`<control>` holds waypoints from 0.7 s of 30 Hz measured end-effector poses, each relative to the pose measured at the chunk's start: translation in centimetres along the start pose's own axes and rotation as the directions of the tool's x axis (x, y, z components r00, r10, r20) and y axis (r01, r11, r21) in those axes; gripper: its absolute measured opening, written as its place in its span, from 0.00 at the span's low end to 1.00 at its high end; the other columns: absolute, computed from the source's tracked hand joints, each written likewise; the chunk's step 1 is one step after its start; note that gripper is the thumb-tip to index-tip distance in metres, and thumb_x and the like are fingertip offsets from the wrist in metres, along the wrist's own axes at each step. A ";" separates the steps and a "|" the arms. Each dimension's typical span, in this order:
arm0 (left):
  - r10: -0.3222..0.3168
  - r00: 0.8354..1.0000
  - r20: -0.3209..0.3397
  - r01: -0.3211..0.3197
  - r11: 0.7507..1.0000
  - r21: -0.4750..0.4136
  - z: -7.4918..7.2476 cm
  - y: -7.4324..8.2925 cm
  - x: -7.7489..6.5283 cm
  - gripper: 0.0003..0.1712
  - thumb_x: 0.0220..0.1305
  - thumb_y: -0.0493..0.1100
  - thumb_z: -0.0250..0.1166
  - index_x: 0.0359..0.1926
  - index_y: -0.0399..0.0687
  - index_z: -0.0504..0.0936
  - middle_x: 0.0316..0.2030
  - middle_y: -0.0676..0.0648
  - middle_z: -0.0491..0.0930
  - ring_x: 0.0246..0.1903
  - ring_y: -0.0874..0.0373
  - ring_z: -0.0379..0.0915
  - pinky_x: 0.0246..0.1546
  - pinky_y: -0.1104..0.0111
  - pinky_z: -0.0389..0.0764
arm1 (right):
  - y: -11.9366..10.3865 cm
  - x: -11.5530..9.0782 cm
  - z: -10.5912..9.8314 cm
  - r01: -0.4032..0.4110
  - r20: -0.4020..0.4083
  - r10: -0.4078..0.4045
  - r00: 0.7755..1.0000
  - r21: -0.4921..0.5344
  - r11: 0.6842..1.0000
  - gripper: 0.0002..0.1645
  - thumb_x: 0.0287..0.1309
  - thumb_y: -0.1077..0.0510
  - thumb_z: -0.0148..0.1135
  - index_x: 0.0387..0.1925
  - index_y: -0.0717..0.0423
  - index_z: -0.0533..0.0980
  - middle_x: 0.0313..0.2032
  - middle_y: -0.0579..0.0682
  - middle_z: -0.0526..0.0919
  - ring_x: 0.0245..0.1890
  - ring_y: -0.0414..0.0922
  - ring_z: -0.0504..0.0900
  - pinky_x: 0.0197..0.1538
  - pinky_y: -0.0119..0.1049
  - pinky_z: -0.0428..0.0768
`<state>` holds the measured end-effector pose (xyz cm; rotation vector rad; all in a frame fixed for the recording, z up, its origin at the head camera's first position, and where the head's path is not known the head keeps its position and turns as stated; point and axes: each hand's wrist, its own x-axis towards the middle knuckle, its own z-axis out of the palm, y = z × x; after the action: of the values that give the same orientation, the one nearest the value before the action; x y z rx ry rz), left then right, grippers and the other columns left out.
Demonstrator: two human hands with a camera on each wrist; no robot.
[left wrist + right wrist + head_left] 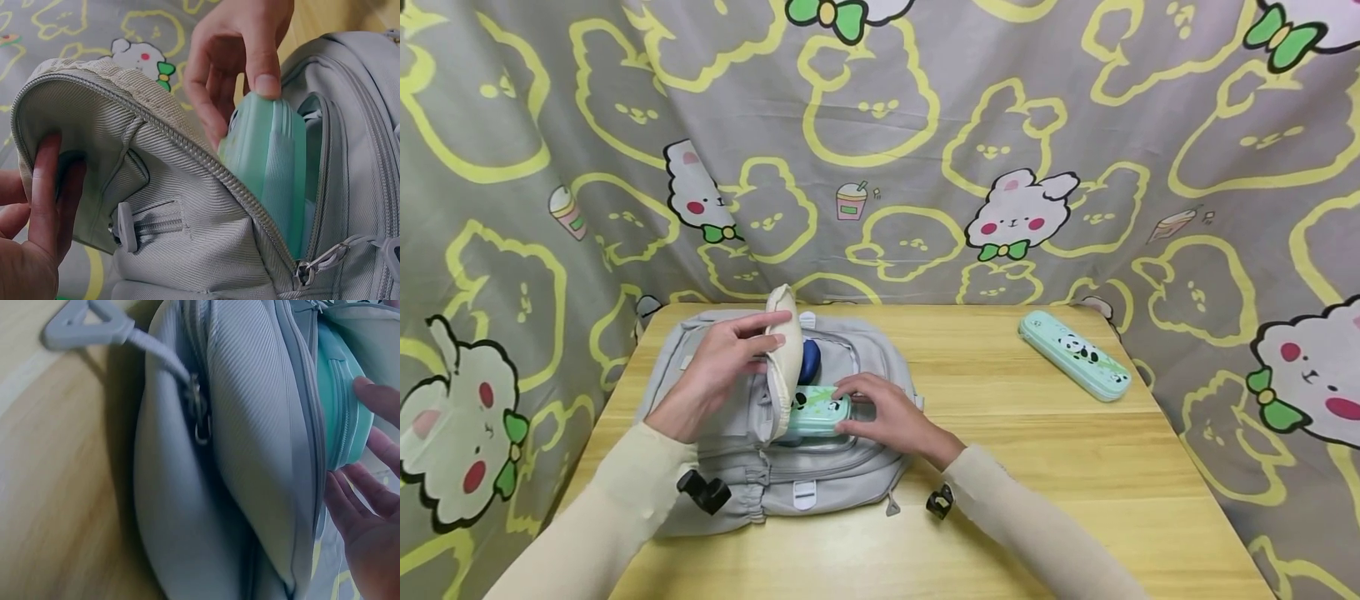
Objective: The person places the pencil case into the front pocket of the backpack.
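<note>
A grey backpack [700, 492] lies on the table with its front pocket unzipped. My left hand [722, 358] holds the cream-lined pocket flap [786, 358] raised; in the left wrist view two fingers [47, 194] lie against its inner side. My right hand [887, 412] grips the right end of a mint-green pencil case [816, 411] with a panda print. The case's other end is hidden behind the flap, inside the pocket. In the right wrist view, the thumb and fingers sit around the end of the zipped case [344, 406].
A dark blue rounded thing [809, 361] shows in the pocket, behind the pencil case. Another mint panda pencil case [1075, 354] lies at the table's back right. A patterned curtain [880, 125] hangs behind the wooden table [1037, 467]. One zipper pull [892, 504] hangs by the backpack's near edge.
</note>
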<state>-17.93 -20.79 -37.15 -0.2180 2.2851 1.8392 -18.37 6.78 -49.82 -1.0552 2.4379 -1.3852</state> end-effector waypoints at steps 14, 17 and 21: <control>0.040 0.997 0.065 -0.050 0.986 0.159 -1.0 0.1 0.0 0.28 0.76 0.43 0.68 0.74 0.50 0.81 0.74 0.40 0.75 0.51 0.58 0.78 0.42 0.70 0.85 | 0.0 0.1 0.8 0.001 -0.010 -0.002 1.000 -0.021 1.000 0.25 0.62 0.50 0.82 0.59 0.47 0.83 0.67 0.48 0.82 0.68 0.47 0.80 0.69 0.39 0.82; 0.052 0.994 0.094 -0.072 0.971 0.230 -1.4 0.4 0.1 0.28 0.76 0.43 0.67 0.74 0.51 0.81 0.77 0.41 0.72 0.56 0.52 0.78 0.42 0.68 0.86 | 0.0 0.2 0.9 0.004 -0.008 -0.004 1.000 -0.014 1.000 0.25 0.63 0.51 0.82 0.59 0.48 0.83 0.67 0.50 0.82 0.68 0.48 0.80 0.69 0.39 0.82; 0.051 0.990 0.135 -0.086 0.960 0.268 -2.0 0.7 0.3 0.28 0.76 0.42 0.66 0.74 0.51 0.81 0.80 0.40 0.69 0.60 0.46 0.78 0.43 0.66 0.87 | -0.1 0.3 1.0 0.008 -0.003 -0.008 1.000 -0.006 1.000 0.25 0.63 0.52 0.81 0.58 0.49 0.83 0.67 0.51 0.81 0.68 0.48 0.80 0.69 0.39 0.82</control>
<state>-18.53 -22.56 -36.20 0.0211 2.4485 1.4944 -18.10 5.93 -50.24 -1.0655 2.4447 -1.3835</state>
